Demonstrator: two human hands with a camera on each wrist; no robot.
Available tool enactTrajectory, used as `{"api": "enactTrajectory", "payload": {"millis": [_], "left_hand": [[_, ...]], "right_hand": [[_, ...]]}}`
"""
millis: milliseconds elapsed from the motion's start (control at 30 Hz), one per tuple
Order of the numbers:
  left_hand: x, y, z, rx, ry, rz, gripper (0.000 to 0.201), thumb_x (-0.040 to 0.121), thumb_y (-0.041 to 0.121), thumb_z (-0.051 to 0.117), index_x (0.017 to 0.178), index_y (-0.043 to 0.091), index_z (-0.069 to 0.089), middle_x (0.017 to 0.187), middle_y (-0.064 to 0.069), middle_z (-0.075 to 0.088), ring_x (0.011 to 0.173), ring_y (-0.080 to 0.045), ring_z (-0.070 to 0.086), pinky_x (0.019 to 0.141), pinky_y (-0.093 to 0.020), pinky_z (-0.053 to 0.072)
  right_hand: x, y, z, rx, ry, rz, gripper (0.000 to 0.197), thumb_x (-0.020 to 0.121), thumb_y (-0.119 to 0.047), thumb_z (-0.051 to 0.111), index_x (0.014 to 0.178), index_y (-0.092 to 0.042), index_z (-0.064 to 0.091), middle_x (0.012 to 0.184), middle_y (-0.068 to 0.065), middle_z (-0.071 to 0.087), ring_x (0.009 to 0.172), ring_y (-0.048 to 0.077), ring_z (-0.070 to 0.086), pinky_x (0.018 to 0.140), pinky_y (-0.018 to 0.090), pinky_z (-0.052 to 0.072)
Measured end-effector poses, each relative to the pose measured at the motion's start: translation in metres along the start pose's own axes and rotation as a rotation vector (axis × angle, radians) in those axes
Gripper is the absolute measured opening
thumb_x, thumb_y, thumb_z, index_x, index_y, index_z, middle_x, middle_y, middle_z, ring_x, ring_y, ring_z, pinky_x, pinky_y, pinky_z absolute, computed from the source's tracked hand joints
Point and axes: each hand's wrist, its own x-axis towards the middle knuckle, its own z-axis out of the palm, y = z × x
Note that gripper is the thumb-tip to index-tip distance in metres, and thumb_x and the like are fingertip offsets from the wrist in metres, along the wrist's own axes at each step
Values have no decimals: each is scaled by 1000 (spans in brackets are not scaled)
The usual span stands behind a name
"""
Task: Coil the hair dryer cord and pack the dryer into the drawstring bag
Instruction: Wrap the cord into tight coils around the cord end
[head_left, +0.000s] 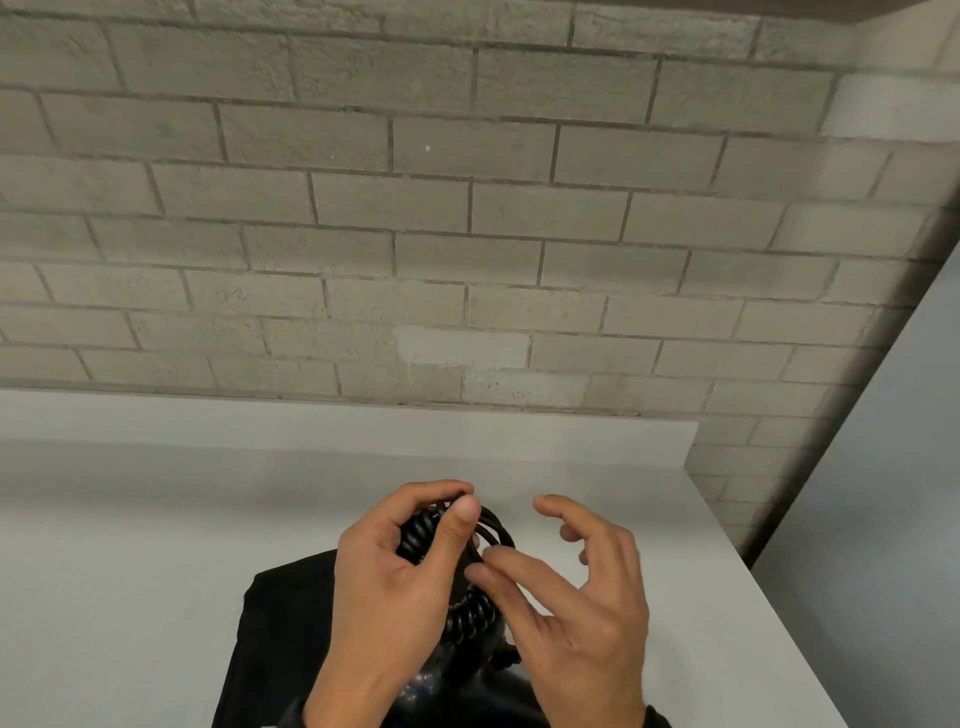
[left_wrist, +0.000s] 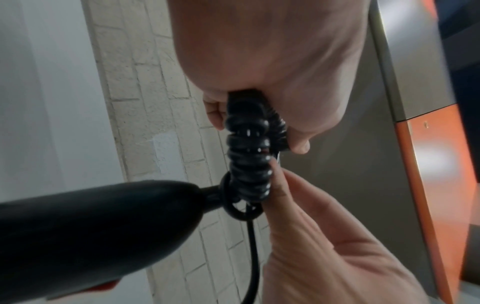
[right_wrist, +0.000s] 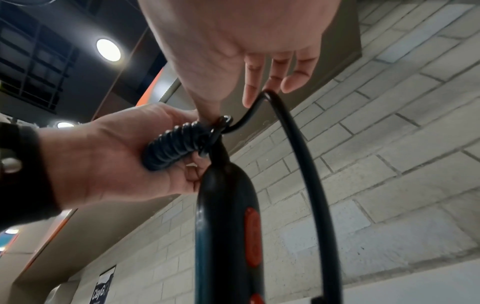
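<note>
My left hand grips a bundle of the black spiral cord, thumb on top and fingers curled round it. The right hand hovers beside it with relaxed, spread fingers and only its thumb touching the cord. In the right wrist view a straight length of cord arches up from the coil past my index fingertip. The black hair dryer handle, with red buttons, hangs below the coil. In the left wrist view the handle points left. The black drawstring bag lies on the table under my hands.
A white table stands against a grey brick wall. Its right edge runs diagonally close to my right hand. An orange and grey panel shows in the left wrist view.
</note>
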Motion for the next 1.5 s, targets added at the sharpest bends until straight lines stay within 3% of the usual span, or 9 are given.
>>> {"api": "enactTrajectory", "payload": {"millis": [167,367,533,633,833,1000,1133,1267,1500], "left_hand": [[1,-1,-2,-1,24,12,17,74,37,71,86,26,76,86,16,74,89,0,68,74,-7,49],[-2,-7,1,65,2,69,18,75,44,75,93,40,74,89,10,73,89,-10,70,75,-16,53],[-1,-10,-3,131,-30,170,29,75,52,71,101,40,72,87,7,65,83,-16,67,71,-14,51],[0,-12,-5,154,-51,207,27,76,50,71,101,40,72,86,7,64,83,-18,66,72,-13,50],[2,-14,-6,104,25,160,20,76,39,80,95,39,73,89,6,69,88,-11,69,73,-12,51],[0,-13,-5,98,10,178,28,72,49,75,98,39,73,90,5,68,88,-12,69,73,-11,50],[-1,-13,-5,111,-5,195,28,71,49,74,97,39,73,90,7,66,86,-12,68,71,-9,50],[-3,-13,-2,90,-4,207,26,71,47,74,96,37,74,90,5,66,87,-13,68,71,-10,50],[0,-13,-7,104,45,178,20,76,37,82,93,38,73,91,-1,66,87,-11,67,69,-8,50]], "right_hand": [[-3,-8,6,-89,-70,54,19,87,-50,59,95,-42,74,123,-2,65,91,23,56,66,36,51],[1,-19,2,-69,-177,232,23,87,-50,48,82,-38,67,108,-26,55,91,5,46,62,16,45],[20,-24,-16,348,-466,618,36,89,-52,48,66,-31,64,95,-20,55,88,1,53,73,8,39],[28,-23,-26,704,-625,818,48,84,-66,50,60,-25,56,72,-8,53,71,9,50,71,20,39],[4,-29,-26,317,-390,560,11,80,-52,64,91,-51,65,109,-27,47,98,3,48,80,12,40],[-1,-30,-27,384,-311,567,26,85,-21,68,90,-47,70,84,-15,70,85,8,65,68,19,51],[12,-33,-38,800,-457,930,6,82,-21,73,80,-18,77,66,8,69,58,14,62,58,22,51],[14,-21,-39,1579,-490,1332,37,54,-17,92,73,3,66,63,17,55,45,25,53,44,31,44],[-7,-18,-37,1206,-543,895,22,62,-20,84,77,-15,68,84,11,67,77,17,62,73,23,49]]}}
